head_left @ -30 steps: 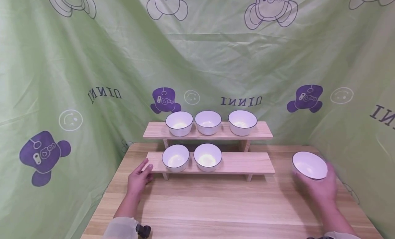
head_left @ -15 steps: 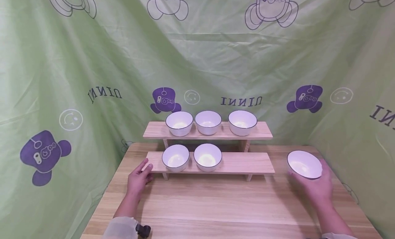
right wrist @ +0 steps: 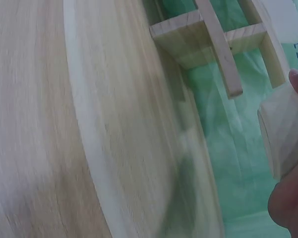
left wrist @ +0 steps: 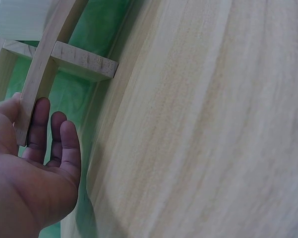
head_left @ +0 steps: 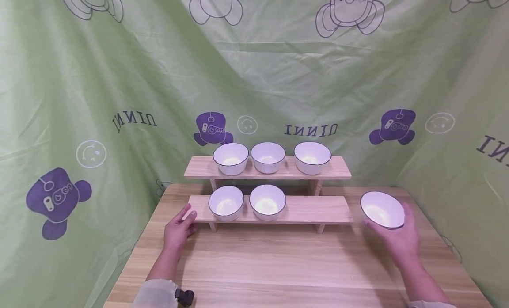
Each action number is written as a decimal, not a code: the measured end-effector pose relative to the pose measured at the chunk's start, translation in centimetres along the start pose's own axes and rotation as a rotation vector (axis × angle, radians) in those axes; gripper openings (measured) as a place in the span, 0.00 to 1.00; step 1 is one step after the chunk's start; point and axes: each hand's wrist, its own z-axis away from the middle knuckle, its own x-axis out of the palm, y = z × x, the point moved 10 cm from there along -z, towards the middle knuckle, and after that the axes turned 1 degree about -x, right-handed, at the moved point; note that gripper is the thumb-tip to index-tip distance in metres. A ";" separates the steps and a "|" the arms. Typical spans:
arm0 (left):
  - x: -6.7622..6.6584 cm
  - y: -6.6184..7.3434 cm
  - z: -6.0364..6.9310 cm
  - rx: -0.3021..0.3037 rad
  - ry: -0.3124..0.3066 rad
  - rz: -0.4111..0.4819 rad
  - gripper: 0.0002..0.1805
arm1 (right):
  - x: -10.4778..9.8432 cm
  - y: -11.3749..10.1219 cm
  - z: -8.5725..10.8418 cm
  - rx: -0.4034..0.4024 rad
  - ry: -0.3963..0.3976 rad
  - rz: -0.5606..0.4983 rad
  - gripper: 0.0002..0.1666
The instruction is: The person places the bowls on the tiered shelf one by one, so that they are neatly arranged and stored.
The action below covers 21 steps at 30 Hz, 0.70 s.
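Observation:
In the head view my right hand [head_left: 402,242] grips a white bowl [head_left: 381,210] with a dark rim, right of the lower wooden shelf [head_left: 318,208]. The right wrist view shows that bowl [right wrist: 285,126] raised off the table, at the frame's right edge. At the shelf's left end, my left hand [head_left: 176,233] pinches the board. Seen from the left wrist, the thumb is on one face of the board [left wrist: 37,82] and the fingers [left wrist: 38,131] on the other. Two matching bowls, a left one [head_left: 226,204] and a right one [head_left: 267,203], stand on this shelf's left half.
Behind and higher, a second wooden shelf [head_left: 342,167] carries three white bowls: left [head_left: 231,159], middle [head_left: 268,158] and right [head_left: 312,158]. Both shelves stand at the back of a wooden table [head_left: 262,264]. A green printed curtain [head_left: 254,78] surrounds the back and sides.
My right hand has carried the bowl leftward, closer to the lower shelf's right end. The left hand stays at the shelf's left end, and the other bowls have not moved.

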 end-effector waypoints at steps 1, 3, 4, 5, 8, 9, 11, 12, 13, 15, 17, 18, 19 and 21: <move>0.0 0.0 0.0 0.001 0.003 -0.002 0.36 | 0.1 -0.1 0.1 0.000 -0.004 0.001 0.79; -0.1 0.0 0.0 0.005 0.013 -0.005 0.36 | 0.3 -0.4 0.2 0.001 -0.011 0.004 0.80; -0.1 0.0 0.1 0.013 0.017 -0.006 0.36 | 0.5 -0.6 0.3 -0.003 -0.013 0.001 0.80; -0.2 -0.4 -0.2 0.020 0.022 -0.006 0.37 | 0.6 -0.7 0.4 -0.007 -0.016 -0.002 0.80; -0.2 -0.4 -0.2 0.017 0.027 -0.002 0.36 | 1.0 -1.1 0.7 -0.022 -0.027 -0.005 0.80; -0.2 -0.4 -0.2 0.016 0.025 -0.004 0.36 | 1.1 -1.2 0.8 -0.029 -0.030 -0.005 0.80; -0.2 -0.3 -0.2 0.008 0.018 -0.005 0.36 | 1.3 -1.3 1.0 -0.037 -0.037 -0.011 0.80; -0.2 -0.2 -0.1 0.002 0.016 -0.003 0.36 | 1.4 -1.4 1.0 -0.041 -0.040 -0.017 0.80; -0.1 0.0 0.0 -0.004 0.010 -0.001 0.35 | 1.5 -1.4 1.1 -0.045 -0.041 -0.019 0.80; 0.0 0.3 0.3 -0.016 0.001 0.004 0.34 | 1.7 -1.5 1.2 -0.049 -0.046 -0.022 0.81; 0.2 0.9 0.8 -0.024 -0.007 0.008 0.34 | 1.9 -1.6 1.2 -0.049 -0.049 -0.021 0.81; 0.3 1.2 1.0 -0.027 -0.009 0.009 0.33 | 2.0 -1.6 1.3 -0.048 -0.051 -0.019 0.81; 0.3 1.5 1.2 -0.028 -0.011 0.008 0.33 | 2.1 -1.6 1.3 -0.048 -0.052 -0.016 0.81; 0.4 2.0 1.6 -0.032 -0.013 0.006 0.32 | 2.4 -1.8 1.3 -0.051 -0.057 -0.011 0.81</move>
